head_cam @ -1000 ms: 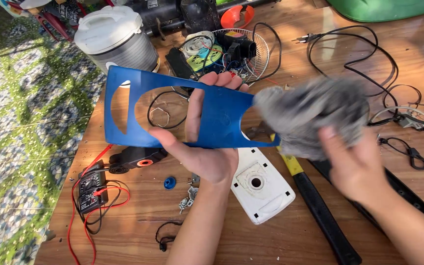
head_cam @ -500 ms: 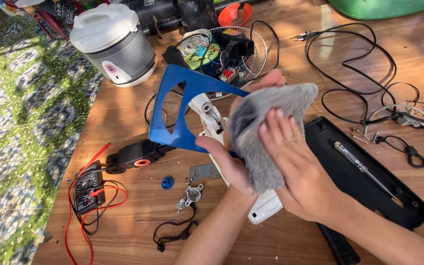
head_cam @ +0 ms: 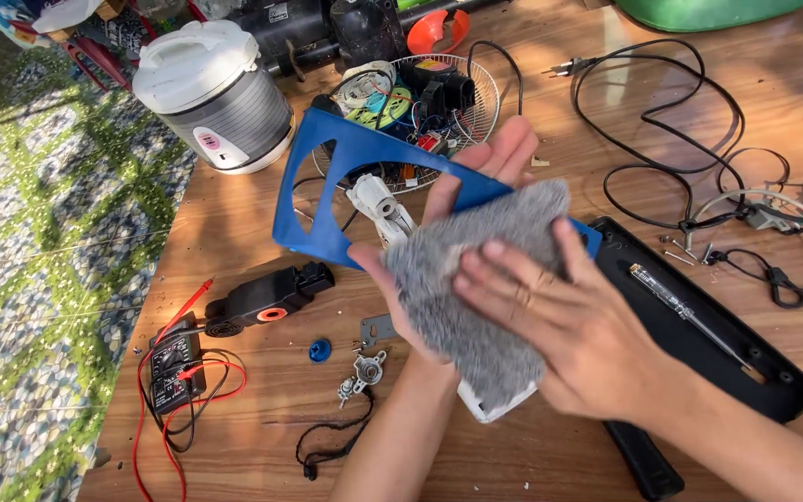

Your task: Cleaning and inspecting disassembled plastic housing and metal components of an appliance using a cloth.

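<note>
My left hand [head_cam: 448, 200] grips the blue plastic panel [head_cam: 346, 191] while my right hand [head_cam: 569, 321] presses a grey cloth [head_cam: 485, 279] flat on it, wiping underway, the far-left end uncovered.

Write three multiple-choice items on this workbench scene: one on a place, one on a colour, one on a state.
1. Where does the white-lidded grey rice cooker stand?
A. upper left of the wooden table
B. lower right
C. on the patterned mat

2. What colour is the cut-out plastic panel held by the left hand?
A. red
B. blue
C. green

3. What is the right hand doing?
A. resting empty
B. gripping a screwdriver
C. pressing a grey fuzzy cloth on the panel

Key: 1 A, it sits by the table's far left corner; 2 B, plainly blue; 3 C, its fingers lie flat on the cloth.
</note>
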